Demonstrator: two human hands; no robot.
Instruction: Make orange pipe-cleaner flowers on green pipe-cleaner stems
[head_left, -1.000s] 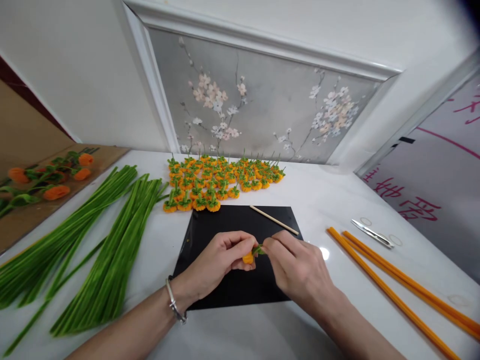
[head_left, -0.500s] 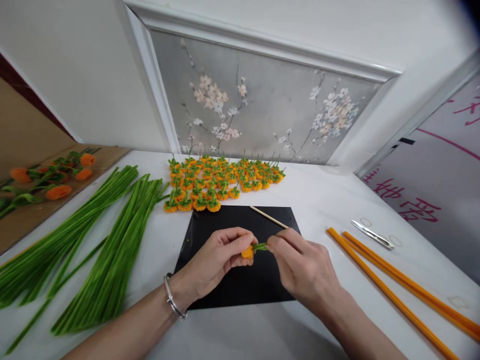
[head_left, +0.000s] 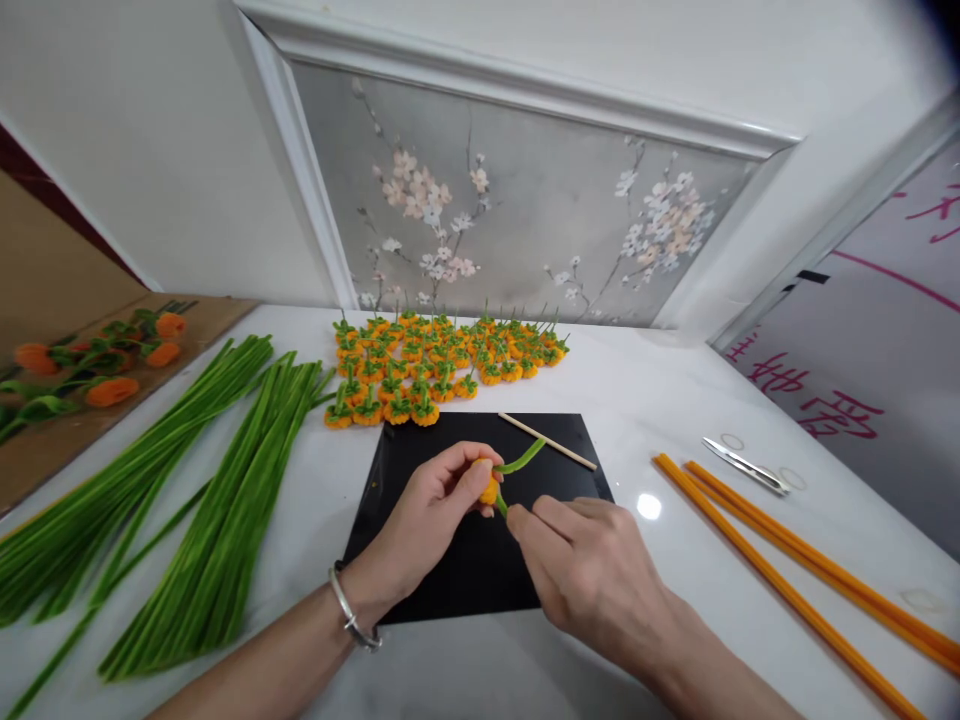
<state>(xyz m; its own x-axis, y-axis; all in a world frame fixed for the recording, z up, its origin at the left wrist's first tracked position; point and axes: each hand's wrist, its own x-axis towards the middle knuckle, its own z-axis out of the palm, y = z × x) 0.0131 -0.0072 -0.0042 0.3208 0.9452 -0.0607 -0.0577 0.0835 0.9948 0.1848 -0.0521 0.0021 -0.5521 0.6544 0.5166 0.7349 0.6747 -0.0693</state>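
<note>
Between the thumb and fingers of my left hand (head_left: pixel 439 505) is a small orange pipe-cleaner flower head (head_left: pixel 489 490), held over the black mat (head_left: pixel 450 585). A green pipe cleaner (head_left: pixel 525 457) comes off the flower in two ends. One end points up and right, loose in the air. The other runs down into the pinched fingertips of my right hand (head_left: pixel 581 555), which hide its tip. On the mat just beyond lies a thin wooden stick (head_left: pixel 551 442).
Rows of finished orange flowers with green backs (head_left: pixel 442 360) stand behind the mat. Green pipe cleaners (head_left: pixel 217 550) lie in bundles at left, beside flowers on cardboard (head_left: pixel 112 390). Orange pipe cleaners (head_left: pixel 780 570) and small silver snips (head_left: pixel 746 466) lie at right.
The green pipe cleaner's two ends have parted; one now sticks up free. My right hand has moved down and slightly left with the other end. The wooden stick is now fully in sight.
</note>
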